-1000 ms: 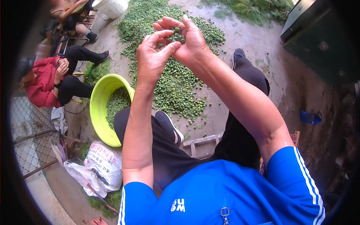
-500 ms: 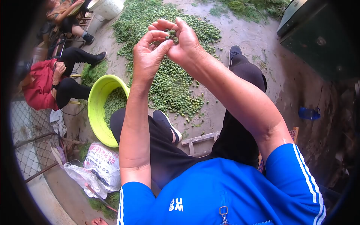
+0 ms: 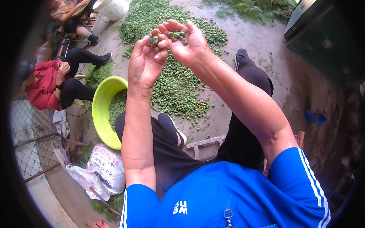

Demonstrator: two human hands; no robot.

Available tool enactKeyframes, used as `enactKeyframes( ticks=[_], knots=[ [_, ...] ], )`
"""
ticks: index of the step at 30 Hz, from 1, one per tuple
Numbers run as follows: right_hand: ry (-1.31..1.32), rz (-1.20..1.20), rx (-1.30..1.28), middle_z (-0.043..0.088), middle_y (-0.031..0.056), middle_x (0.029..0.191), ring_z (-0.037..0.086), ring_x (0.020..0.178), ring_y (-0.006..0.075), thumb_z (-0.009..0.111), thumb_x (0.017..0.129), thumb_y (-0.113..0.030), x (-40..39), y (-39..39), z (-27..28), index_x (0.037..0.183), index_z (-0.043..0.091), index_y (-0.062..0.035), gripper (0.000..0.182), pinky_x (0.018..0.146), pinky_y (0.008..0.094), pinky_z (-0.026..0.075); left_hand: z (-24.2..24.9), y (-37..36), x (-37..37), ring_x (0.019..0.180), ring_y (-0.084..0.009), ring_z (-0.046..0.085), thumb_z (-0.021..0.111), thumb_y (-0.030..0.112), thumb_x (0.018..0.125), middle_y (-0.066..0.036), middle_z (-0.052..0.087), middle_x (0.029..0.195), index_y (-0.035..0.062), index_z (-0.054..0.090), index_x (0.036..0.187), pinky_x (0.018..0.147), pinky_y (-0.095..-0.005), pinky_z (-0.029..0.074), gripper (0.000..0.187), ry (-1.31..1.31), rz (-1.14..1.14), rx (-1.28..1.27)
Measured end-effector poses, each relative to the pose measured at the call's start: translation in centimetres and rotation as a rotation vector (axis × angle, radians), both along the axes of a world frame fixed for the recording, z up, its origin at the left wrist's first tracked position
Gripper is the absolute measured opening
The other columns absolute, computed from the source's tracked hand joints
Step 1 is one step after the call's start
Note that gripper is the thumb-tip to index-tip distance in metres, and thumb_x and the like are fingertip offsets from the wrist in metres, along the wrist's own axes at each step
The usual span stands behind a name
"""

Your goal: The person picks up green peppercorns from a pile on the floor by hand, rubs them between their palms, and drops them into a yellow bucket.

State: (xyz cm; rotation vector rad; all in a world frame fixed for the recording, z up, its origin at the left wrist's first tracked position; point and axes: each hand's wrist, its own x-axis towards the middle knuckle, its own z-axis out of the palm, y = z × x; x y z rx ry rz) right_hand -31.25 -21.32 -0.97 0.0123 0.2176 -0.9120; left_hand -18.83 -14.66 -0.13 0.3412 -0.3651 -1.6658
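Observation:
My right hand point(image 3: 188, 43) is cupped palm up and holds several small green nuts point(image 3: 176, 35). My left hand point(image 3: 146, 62) is raised beside it, fingers curled around a few green nuts point(image 3: 153, 39) pinched at the fingertips. The two hands touch at the fingertips, held high over a wide heap of green nuts point(image 3: 178, 81) spread on the ground. A lime-green basin point(image 3: 99, 110) partly filled with the same nuts stands by my left knee.
Two seated people are at the left, one in a red top point(image 3: 42, 85). A white printed sack point(image 3: 106, 165) and plastic bags lie by a wire fence. A wooden stool point(image 3: 205, 144) is under my legs, a blue bottle point(image 3: 315, 117) at right, a dark green cabinet point(image 3: 327, 34) far right.
My left hand has turned palm up and drawn slightly away from the right, now holding a few nuts of its own. Both hands stay raised.

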Motion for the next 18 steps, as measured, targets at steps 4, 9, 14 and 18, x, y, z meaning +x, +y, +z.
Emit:
enactKeyframes(
  ticks=[4,9,14,18],
  knots=[
    [-0.024,-0.016,-0.014,0.050,0.0238,0.110,0.051,0.100,0.0304,0.026,0.101,-0.037,0.2,-0.4,-0.4,0.108,0.049,0.0070,0.050,0.088,0.0444,0.048,0.6,0.1,-0.5,0.090,-0.0267,0.063,0.036,0.020,0.096,-0.018,0.061,0.107,-0.0037,0.051,0.121,0.069,-0.0324,0.054,0.037,-0.105,0.095,0.053],
    [-0.025,-0.021,-0.027,0.050,0.0239,0.111,0.052,0.105,0.0319,0.026,0.101,-0.037,0.2,-0.4,-0.4,0.109,0.049,0.0081,0.051,0.094,0.0428,0.046,1.1,0.1,-1.0,0.071,-0.0151,0.060,0.050,0.019,0.096,-0.010,0.063,0.094,-0.0032,0.055,0.116,0.054,-0.0217,0.046,0.030,-0.280,0.242,0.086],
    [-0.025,-0.002,-0.028,0.051,0.0244,0.111,0.052,0.110,0.0341,0.026,0.101,-0.037,0.3,-0.1,-0.1,0.111,0.049,0.0081,0.052,0.097,0.0433,0.045,0.6,0.4,0.4,0.052,-0.0019,0.036,0.063,0.012,0.089,0.002,0.053,0.075,0.0001,0.060,0.113,0.040,-0.0154,0.023,0.027,-0.691,0.363,0.019],
    [-0.008,0.029,-0.053,0.048,0.0272,0.120,0.048,0.117,0.0364,0.025,0.102,-0.034,0.4,0.2,0.0,0.119,0.045,0.0118,0.053,0.104,0.0450,0.042,1.2,0.3,-0.9,0.062,-0.0030,0.050,0.070,0.006,0.083,0.000,0.063,0.081,-0.0023,0.066,0.104,0.051,-0.0164,0.040,0.023,-1.015,0.496,-0.049]
  ],
)
